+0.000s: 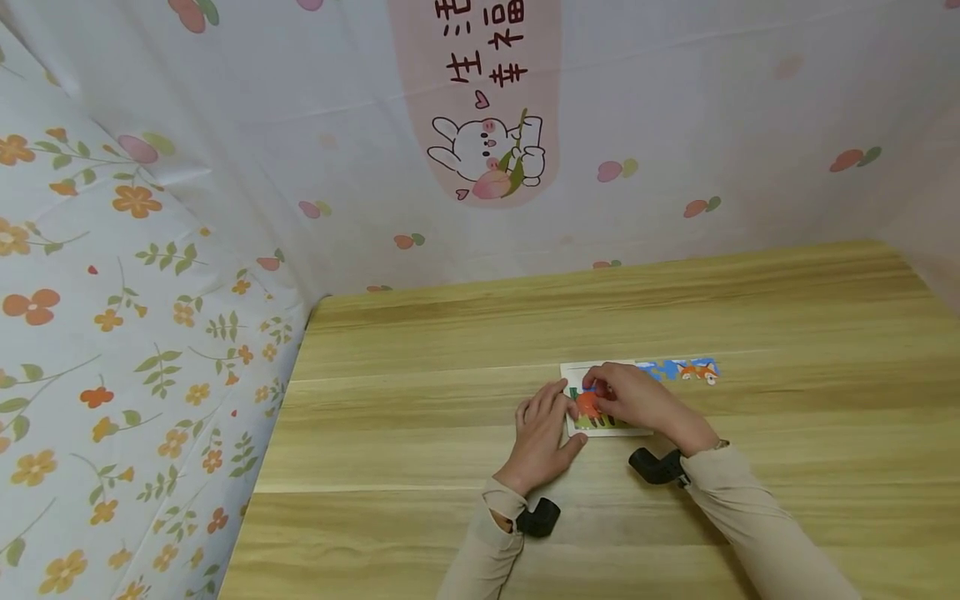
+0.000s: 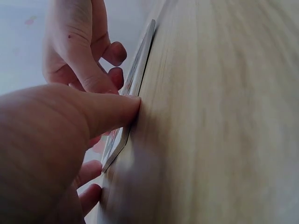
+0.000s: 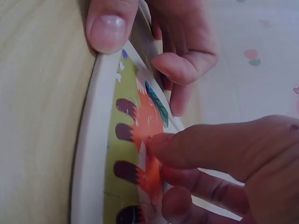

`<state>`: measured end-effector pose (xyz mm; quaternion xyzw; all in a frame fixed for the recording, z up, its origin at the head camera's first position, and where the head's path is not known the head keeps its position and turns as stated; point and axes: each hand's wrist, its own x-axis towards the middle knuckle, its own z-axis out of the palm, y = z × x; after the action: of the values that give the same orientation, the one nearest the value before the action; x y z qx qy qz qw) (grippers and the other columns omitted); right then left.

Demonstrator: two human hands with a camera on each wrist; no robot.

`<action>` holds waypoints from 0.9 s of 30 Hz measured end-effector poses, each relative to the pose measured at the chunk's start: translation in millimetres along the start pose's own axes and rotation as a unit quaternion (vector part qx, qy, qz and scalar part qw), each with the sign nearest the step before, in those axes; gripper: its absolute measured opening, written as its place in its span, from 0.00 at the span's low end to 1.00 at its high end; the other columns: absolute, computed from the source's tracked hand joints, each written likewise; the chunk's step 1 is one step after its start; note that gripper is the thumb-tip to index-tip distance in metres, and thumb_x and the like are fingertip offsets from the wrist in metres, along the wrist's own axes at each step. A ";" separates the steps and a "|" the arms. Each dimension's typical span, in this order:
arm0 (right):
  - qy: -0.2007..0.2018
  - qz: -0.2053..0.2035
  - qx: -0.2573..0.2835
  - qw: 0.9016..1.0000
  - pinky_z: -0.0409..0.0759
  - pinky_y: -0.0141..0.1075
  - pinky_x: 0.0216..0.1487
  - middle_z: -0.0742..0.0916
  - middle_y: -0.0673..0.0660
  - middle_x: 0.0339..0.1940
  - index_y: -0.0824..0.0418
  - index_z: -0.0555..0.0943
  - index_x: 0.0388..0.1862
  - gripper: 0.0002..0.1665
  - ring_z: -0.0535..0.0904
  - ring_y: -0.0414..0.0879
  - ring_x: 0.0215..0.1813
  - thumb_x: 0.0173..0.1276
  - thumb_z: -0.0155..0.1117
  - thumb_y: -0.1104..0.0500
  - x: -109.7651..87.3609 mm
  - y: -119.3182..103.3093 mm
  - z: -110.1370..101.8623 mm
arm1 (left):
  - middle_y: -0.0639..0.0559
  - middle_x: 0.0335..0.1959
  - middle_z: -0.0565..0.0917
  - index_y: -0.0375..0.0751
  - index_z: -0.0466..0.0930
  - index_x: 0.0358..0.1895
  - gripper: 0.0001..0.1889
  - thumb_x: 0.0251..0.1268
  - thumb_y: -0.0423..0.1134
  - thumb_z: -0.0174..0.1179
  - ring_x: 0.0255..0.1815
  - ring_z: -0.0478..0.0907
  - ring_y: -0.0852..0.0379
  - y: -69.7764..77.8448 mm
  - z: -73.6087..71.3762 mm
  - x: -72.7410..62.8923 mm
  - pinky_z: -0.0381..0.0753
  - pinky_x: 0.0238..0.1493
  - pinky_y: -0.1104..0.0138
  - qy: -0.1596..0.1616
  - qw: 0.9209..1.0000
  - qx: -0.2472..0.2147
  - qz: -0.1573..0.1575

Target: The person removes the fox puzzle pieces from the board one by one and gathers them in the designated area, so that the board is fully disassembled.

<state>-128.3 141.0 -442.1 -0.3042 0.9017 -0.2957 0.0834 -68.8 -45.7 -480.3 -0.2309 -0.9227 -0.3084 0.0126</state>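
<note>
A white-framed jigsaw puzzle board [image 1: 567,367] lies flat on the table, showing part of an orange fox [image 3: 148,116] with dark feet on green ground. My left hand [image 1: 540,437] holds the board at its near left corner: in the left wrist view the thumb [image 2: 114,109] presses the near edge and other fingers reach the left side. Over the picture, my right hand [image 1: 641,398] pinches an orange puzzle piece [image 3: 153,179] between thumb and fingers, low against the board. The hand hides much of that piece. Right of the board lie joined or touching pieces with a fox face [image 1: 699,372] and blue sky.
The wood-grain table [image 1: 405,433] runs out on both sides of the board. A patterned cloth [image 1: 300,125] hangs behind it, and a flowered cloth [image 1: 135,333] at the left. A black wrist camera [image 1: 540,518] sits at the left cuff, another [image 1: 656,467] at the right.
</note>
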 end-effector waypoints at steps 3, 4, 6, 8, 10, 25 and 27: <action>-0.002 0.008 -0.001 1.000 0.67 0.35 0.28 0.75 0.48 0.23 0.63 0.78 0.36 0.09 0.67 0.40 0.25 0.56 0.63 0.70 1.2 -0.2 0.6 | 0.47 0.68 0.61 0.47 0.67 0.41 0.14 0.58 0.44 0.61 0.70 0.52 0.52 0.5 0.2 0.5 0.51 0.59 0.52 0.002 1.000 -0.003 -0.002; -0.001 0.010 0.000 1.000 0.67 0.35 0.28 0.75 0.48 0.23 0.63 0.78 0.35 0.09 0.67 0.40 0.25 0.55 0.63 0.71 1.6 0.0 0.8 | 0.47 0.68 0.61 0.47 0.67 0.41 0.14 0.58 0.44 0.61 0.70 0.53 0.52 0.4 0.5 0.8 0.51 0.59 0.53 0.004 1.000 -0.003 -0.003; -0.001 0.012 0.005 1.000 0.67 0.35 0.28 0.74 0.49 0.23 0.63 0.78 0.35 0.09 0.67 0.40 0.25 0.55 0.63 0.71 2.1 0.4 1.1 | 0.47 0.68 0.62 0.46 0.66 0.42 0.14 0.58 0.43 0.60 0.70 0.53 0.52 0.8 0.7 1.3 0.51 0.59 0.53 0.008 1.000 -0.007 -0.005; 0.000 0.014 0.010 1.000 0.67 0.35 0.28 0.74 0.49 0.23 0.63 0.77 0.36 0.09 0.67 0.41 0.25 0.55 0.63 0.71 2.4 0.8 1.0 | 0.47 0.67 0.62 0.46 0.66 0.42 0.14 0.58 0.43 0.59 0.70 0.53 0.52 1.7 0.7 1.6 0.51 0.59 0.53 0.013 1.000 -0.015 -0.007; 0.000 0.015 0.017 1.000 0.66 0.35 0.28 0.74 0.49 0.23 0.63 0.77 0.37 0.10 0.67 0.41 0.25 0.56 0.62 0.71 2.5 1.3 0.6 | 0.47 0.67 0.63 0.45 0.66 0.43 0.13 0.59 0.42 0.58 0.69 0.54 0.52 2.5 0.9 1.8 0.51 0.60 0.53 0.022 0.999 -0.023 -0.010; -0.015 0.017 0.062 0.998 0.65 0.34 0.26 0.73 0.50 0.24 0.63 0.75 0.37 0.10 0.65 0.40 0.24 0.57 0.60 0.73 1.6 2.4 0.2 | 0.51 0.65 0.67 0.45 0.69 0.46 0.11 0.62 0.39 0.58 0.67 0.58 0.54 5.3 6.5 1.9 0.53 0.59 0.53 0.066 0.997 -0.014 -0.036; -0.016 0.018 0.069 0.997 0.65 0.34 0.26 0.73 0.50 0.23 0.63 0.75 0.37 0.11 0.65 0.41 0.24 0.57 0.60 0.73 0.9 2.4 0.7 | 0.51 0.65 0.67 0.44 0.69 0.47 0.13 0.62 0.39 0.59 0.67 0.59 0.54 5.3 6.4 1.4 0.53 0.59 0.53 0.067 0.997 -0.017 -0.038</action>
<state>-130.0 141.7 -444.0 -0.2856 0.8833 -0.3507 0.1236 -67.0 -37.7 -482.3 -0.1743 -0.9227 -0.3390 0.0583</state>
